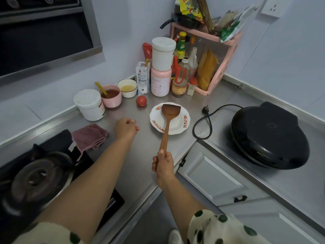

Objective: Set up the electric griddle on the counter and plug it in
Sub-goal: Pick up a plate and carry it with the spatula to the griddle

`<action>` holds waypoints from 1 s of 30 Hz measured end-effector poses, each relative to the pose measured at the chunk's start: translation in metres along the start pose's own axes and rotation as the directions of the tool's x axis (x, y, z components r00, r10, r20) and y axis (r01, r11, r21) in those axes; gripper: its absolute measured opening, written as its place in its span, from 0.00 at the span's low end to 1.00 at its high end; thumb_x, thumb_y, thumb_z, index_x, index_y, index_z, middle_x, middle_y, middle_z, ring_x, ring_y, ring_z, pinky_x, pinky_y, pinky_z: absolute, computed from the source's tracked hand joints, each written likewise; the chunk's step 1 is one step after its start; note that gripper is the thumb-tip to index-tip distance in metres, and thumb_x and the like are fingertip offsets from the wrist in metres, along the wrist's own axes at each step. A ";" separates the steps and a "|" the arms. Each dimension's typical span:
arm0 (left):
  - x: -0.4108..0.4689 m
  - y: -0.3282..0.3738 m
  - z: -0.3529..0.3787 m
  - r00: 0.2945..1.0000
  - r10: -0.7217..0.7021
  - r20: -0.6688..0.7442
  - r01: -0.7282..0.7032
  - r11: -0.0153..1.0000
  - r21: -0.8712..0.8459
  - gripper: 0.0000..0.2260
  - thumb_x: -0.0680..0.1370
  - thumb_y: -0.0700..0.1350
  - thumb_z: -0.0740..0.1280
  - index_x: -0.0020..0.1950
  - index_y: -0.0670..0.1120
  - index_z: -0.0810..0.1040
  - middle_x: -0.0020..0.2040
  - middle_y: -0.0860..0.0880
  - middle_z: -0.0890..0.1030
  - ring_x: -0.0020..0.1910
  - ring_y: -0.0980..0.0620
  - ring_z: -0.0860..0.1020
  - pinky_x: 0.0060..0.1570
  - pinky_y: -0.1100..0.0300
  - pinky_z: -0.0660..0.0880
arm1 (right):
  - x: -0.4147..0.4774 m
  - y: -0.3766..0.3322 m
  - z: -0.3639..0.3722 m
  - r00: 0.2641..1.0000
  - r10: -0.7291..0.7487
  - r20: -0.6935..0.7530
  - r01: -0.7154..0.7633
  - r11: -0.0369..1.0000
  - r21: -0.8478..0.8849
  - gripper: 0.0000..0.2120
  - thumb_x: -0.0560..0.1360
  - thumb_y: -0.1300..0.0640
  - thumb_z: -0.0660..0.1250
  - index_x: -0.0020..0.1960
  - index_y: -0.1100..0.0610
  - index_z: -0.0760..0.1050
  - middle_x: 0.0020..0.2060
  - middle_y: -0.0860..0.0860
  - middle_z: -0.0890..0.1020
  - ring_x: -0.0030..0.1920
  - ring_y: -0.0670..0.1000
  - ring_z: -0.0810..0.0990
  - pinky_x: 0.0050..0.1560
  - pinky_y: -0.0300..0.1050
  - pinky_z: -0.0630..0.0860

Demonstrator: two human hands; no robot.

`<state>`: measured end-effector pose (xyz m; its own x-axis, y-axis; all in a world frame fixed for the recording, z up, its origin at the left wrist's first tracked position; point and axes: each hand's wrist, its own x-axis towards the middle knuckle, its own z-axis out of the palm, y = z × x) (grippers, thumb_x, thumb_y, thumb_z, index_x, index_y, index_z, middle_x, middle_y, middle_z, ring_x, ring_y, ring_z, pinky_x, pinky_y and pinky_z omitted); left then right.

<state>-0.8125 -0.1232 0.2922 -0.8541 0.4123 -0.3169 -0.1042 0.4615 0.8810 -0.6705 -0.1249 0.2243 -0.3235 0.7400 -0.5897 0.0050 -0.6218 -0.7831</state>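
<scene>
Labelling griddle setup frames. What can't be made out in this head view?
- Electric griddle: lid shut, so the plates are hidden; no controls show from this angle.
- Plug: lies loose on the counter; its prongs are too small to count.
- Wall socket: cut off by the top edge.
- Left hand: closed, seen from behind, so any contents are hidden.
- Bottle labels in the pink rack: too small to read.

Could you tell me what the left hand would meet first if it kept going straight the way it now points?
Probably the tomato: the left hand, closed and empty, points up-counter toward it, though depth is hard to judge.
</scene>
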 end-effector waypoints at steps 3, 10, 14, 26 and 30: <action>0.003 -0.004 -0.002 1.000 0.015 0.005 -0.015 1.000 -0.001 0.12 0.81 0.41 0.56 0.57 0.40 0.77 0.42 0.44 0.79 0.34 0.53 0.73 0.37 0.61 0.71 | 0.006 0.009 0.008 1.000 0.012 -0.021 -0.011 1.000 0.014 0.09 0.82 0.52 0.54 0.46 0.55 0.68 0.31 0.51 0.71 0.28 0.47 0.66 0.27 0.38 0.64; 0.013 -0.013 -0.011 1.000 -0.002 0.001 0.002 1.000 -0.020 0.13 0.81 0.41 0.56 0.56 0.39 0.78 0.33 0.48 0.76 0.31 0.54 0.71 0.36 0.60 0.69 | 0.020 0.027 0.019 0.998 0.066 -0.012 -0.066 0.998 -0.012 0.10 0.81 0.49 0.55 0.46 0.53 0.68 0.32 0.51 0.75 0.30 0.48 0.70 0.30 0.39 0.68; 0.017 -0.016 -0.015 1.000 -0.013 0.008 0.013 1.000 -0.022 0.12 0.81 0.41 0.56 0.56 0.39 0.78 0.34 0.49 0.76 0.31 0.55 0.71 0.34 0.62 0.69 | 0.027 0.032 0.020 0.987 0.163 0.015 -0.162 0.986 -0.026 0.11 0.81 0.48 0.55 0.49 0.52 0.72 0.39 0.53 0.79 0.37 0.50 0.74 0.43 0.44 0.76; 0.025 -0.012 -0.017 1.000 0.002 0.008 -0.002 1.000 0.000 0.13 0.81 0.42 0.56 0.56 0.40 0.78 0.36 0.48 0.78 0.32 0.54 0.72 0.41 0.59 0.72 | 0.036 0.021 0.019 0.948 0.286 0.137 -0.273 0.956 -0.106 0.12 0.82 0.60 0.52 0.52 0.60 0.73 0.43 0.56 0.80 0.42 0.53 0.80 0.44 0.47 0.82; 0.025 -0.005 -0.011 1.000 0.004 0.007 -0.004 1.000 0.006 0.13 0.82 0.43 0.56 0.57 0.41 0.78 0.39 0.47 0.79 0.33 0.54 0.73 0.42 0.59 0.72 | 0.032 0.006 0.015 0.963 0.232 0.135 -0.199 0.954 -0.223 0.13 0.81 0.62 0.53 0.52 0.63 0.75 0.43 0.59 0.81 0.40 0.55 0.80 0.46 0.48 0.81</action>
<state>-0.8385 -0.1240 0.2837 -0.8509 0.4195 -0.3163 -0.0979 0.4648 0.8800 -0.6947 -0.1089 0.2034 -0.4380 0.5340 -0.7232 0.2799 -0.6834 -0.6742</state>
